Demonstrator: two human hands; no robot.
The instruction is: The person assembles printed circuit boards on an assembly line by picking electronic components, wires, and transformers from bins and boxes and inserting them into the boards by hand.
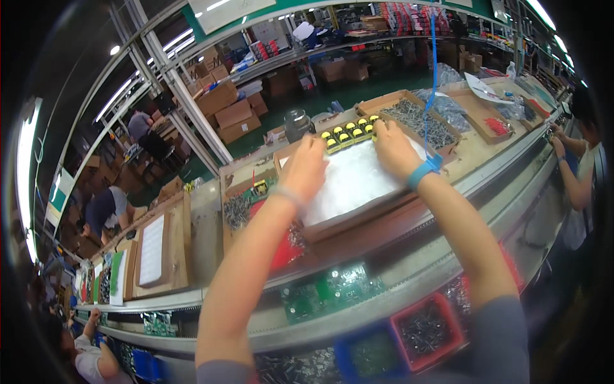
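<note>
The left hand (307,168) and the right hand (393,150) close in on a block of yellow-topped black parts (349,134), one at each end, the fingers curled inward; their tips are partly hidden, so I cannot tell whether they pinch the parts or only rest against them. The parts stand in rows at the far edge of a box (348,224), with white foam (352,185) at six o'clock from them; whether they sit on it or are raised cannot be told. A blue strap (422,173) circles the right wrist, its cord (435,57) running up toward twelve. Taken from the parts, a clear jar (298,126) stands near at nine, and a tray of metal pins (419,121) lies just beside at three. Green boards (332,291) lie farther off at six, a red bin (427,333) at five, and a tray with a white sheet (152,249) at eight. Well apart at three, a co-worker (579,160) reaches toward the line.
</note>
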